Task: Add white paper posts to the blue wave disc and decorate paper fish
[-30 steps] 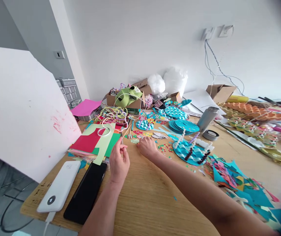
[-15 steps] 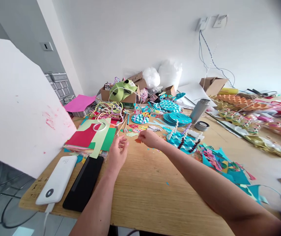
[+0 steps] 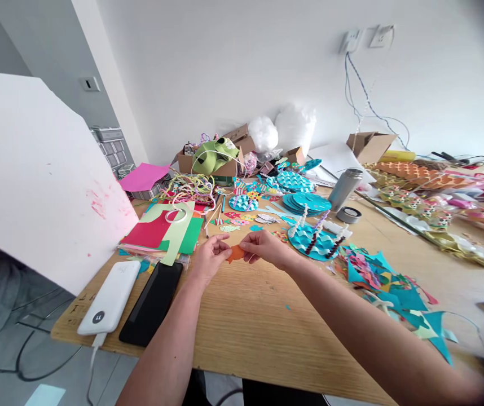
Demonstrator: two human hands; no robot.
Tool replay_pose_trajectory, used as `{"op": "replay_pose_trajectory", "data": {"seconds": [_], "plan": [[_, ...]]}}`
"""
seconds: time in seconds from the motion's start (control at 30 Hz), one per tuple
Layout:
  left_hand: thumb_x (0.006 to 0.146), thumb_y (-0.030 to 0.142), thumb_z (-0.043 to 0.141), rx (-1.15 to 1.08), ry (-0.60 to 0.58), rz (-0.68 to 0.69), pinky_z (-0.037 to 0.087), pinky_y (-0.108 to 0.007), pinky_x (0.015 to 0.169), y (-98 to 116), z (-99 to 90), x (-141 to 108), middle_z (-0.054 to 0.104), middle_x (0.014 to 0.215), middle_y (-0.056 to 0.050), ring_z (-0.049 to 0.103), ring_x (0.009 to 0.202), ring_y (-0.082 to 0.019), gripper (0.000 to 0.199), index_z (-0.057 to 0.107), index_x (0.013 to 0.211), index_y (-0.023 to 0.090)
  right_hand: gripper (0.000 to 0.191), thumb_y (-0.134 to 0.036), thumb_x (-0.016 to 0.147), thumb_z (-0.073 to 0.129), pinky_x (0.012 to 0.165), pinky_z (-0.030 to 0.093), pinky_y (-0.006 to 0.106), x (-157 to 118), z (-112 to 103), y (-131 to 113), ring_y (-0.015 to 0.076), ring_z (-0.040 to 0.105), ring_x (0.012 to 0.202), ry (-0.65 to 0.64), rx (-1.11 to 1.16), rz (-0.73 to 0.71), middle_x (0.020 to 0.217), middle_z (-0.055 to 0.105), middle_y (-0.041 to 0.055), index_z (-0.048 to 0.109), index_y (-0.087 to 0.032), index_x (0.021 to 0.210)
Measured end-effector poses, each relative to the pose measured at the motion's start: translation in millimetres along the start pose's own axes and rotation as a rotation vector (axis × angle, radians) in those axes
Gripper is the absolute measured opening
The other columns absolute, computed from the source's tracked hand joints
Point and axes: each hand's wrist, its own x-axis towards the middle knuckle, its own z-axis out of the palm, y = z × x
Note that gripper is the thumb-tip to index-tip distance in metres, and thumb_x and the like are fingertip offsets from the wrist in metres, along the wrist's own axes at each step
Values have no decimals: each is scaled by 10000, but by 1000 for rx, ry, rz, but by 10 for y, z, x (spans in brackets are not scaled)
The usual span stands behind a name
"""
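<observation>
An orange paper cutout (image 3: 236,253), perhaps fish-shaped, is stretched between my two hands just over the wooden table. My left hand (image 3: 210,256) pinches its left end with thumb and fingers. On the other side, my right hand (image 3: 264,248) grips its right end, fingers curled. Several coloured paper fish (image 3: 248,217) lie on the table beyond my hands. To the right of them stands a blue disc (image 3: 316,242) with wavy strips and upright twisted pipe cleaners.
Left of my hands are coloured paper sheets (image 3: 153,234), a black phone (image 3: 153,304) and a white power bank (image 3: 110,297). Blue paper scraps (image 3: 398,299) lie by my right forearm. A grey flask (image 3: 346,189) stands behind, near stacked blue discs (image 3: 305,203).
My left hand has moved to the right and closed on the orange cutout, which my right hand held alone before. My right hand has come slightly nearer. The view has shifted a little.
</observation>
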Motion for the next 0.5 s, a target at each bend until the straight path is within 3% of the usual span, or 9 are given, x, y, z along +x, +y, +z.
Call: {"op": "replay_pose_trajectory", "data": {"seconds": [0.17,0.3,0.5], "plan": [[645,187,705,32,-63,-6,476,-224,571,-29,43,-13,628,706,17,603,625,-113,384,630,1020,159,206,-239,690,757,428,486,164,-27,42,66,75,583,467,35,-63,20,520,618,-26,584,-130,668],[663,177,703,49,-100,-25,506,-237,572,-63,70,-21,645,703,9,619,590,-116,401,617,1054,148,196,-202,692,734,396,477,167,-144,21,128,81,577,458,53,-74,117,509,602,-27,552,-139,656],[725,197,657,78,7,-52,501,-214,540,-128,40,10,642,734,13,603,531,-85,383,590,1100,158,158,-215,711,678,399,488,214,-543,-186,450,145,645,571,29,-161,327,637,648,8,532,-162,741]]}}
